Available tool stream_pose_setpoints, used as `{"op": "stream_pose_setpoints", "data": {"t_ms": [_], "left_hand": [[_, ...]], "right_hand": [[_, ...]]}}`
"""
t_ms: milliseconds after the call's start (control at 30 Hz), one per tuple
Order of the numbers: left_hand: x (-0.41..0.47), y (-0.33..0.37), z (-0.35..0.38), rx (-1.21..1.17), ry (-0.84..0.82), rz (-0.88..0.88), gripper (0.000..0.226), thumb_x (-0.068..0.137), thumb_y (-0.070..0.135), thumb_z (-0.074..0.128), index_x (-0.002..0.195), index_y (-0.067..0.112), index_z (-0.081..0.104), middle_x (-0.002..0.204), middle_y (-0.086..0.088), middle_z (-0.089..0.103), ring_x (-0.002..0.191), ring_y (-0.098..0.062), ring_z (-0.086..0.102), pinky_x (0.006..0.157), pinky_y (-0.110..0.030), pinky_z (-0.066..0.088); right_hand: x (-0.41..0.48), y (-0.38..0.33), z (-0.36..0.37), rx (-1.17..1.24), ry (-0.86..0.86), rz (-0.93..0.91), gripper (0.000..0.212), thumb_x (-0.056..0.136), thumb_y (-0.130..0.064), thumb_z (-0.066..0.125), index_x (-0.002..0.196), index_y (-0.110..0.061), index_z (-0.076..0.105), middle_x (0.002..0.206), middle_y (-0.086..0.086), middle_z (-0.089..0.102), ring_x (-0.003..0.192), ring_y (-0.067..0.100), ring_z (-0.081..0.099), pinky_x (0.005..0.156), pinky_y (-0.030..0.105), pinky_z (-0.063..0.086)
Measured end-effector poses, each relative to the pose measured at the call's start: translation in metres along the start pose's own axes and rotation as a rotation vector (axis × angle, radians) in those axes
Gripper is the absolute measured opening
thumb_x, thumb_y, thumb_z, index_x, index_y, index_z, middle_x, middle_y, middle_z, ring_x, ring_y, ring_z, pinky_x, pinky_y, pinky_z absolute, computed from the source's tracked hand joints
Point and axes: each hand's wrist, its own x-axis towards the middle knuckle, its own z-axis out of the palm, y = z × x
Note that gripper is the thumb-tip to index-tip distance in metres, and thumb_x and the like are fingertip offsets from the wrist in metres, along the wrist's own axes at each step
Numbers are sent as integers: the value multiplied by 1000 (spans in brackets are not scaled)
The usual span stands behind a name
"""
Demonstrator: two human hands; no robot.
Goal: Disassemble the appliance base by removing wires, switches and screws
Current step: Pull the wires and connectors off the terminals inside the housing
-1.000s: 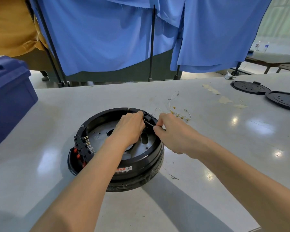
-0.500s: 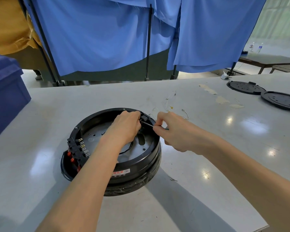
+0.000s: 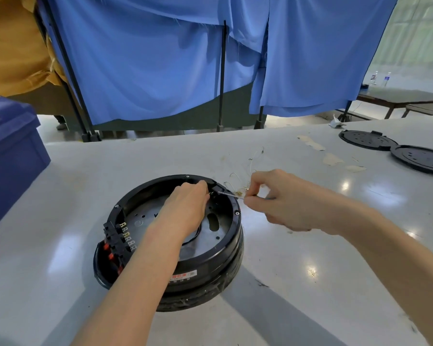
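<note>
A round black appliance base (image 3: pixel 235 248) lies open side up on the white table (image 3: pixel 310 245), with a grey metal plate (image 3: pixel 145 218) inside. A black switch block (image 3: pixel 118 239) with red buttons and brass terminals sits on its left rim. My left hand (image 3: pixel 185 208) reaches inside the base, its fingertips at a small black part (image 3: pixel 219 189) on the far rim. My right hand (image 3: pixel 283 198) grips a thin screwdriver (image 3: pixel 229 194) whose tip points at that same part. What the left fingers hold is hidden.
Loose thin wires (image 3: pixel 240 181) lie on the table just behind the base. Two black round covers (image 3: pixel 420 158) rest at the far right. A dark blue bin (image 3: pixel 10 151) stands at the left edge. Blue curtains (image 3: pixel 160 58) on black stands hang beyond the table.
Both hands stay at the far rim of the base. My right hand has shifted slightly right and back, and the screwdriver shaft now shows longer between the hands.
</note>
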Motion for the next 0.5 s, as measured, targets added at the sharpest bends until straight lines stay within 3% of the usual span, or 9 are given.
{"op": "stream_pose_setpoints", "data": {"t_ms": [100, 200, 267, 433, 500], "left_hand": [[-1, 4, -1, 27, -7, 12, 25, 102, 27, 38, 112, 8, 50, 106, -11, 62, 98, -30, 55, 78, -32, 39], [-3, 8, -2, 76, 21, 21, 23, 102, 25, 36, 113, 10, 49, 108, -8, 61, 99, -28, 54, 76, -28, 32], [-8, 9, -3, 100, 46, 28, 22, 103, 24, 34, 113, 12, 48, 109, -6, 60, 98, -27, 53, 75, -27, 30], [-20, 11, -5, 140, 69, 106, 21, 100, 34, 38, 110, 18, 47, 107, 1, 56, 91, -21, 51, 82, -29, 32], [-20, 12, -6, 210, 76, 121, 35, 94, 45, 47, 118, 20, 42, 113, 3, 51, 99, -19, 49, 86, -30, 30]], "right_hand": [[13, 20, -11, -46, 197, 32, 13, 98, -29, 49, 92, -18, 51, 57, -3, 51, 31, 8, 38, 32, 18, 30], [29, 38, 12, -216, 183, 78, 15, 97, -22, 43, 109, -14, 44, 74, 0, 51, 56, 19, 49, 53, 28, 41], [38, 50, 35, -360, 175, 83, 20, 96, -20, 42, 114, -12, 38, 80, 2, 51, 70, 26, 49, 59, 33, 38], [44, 61, 63, -607, 229, 79, 15, 93, -13, 39, 98, -15, 25, 64, -1, 38, 55, 25, 37, 47, 31, 20], [43, 63, 65, -675, 231, 72, 15, 96, -14, 39, 94, -15, 24, 64, 0, 37, 54, 26, 38, 45, 31, 18]]}}
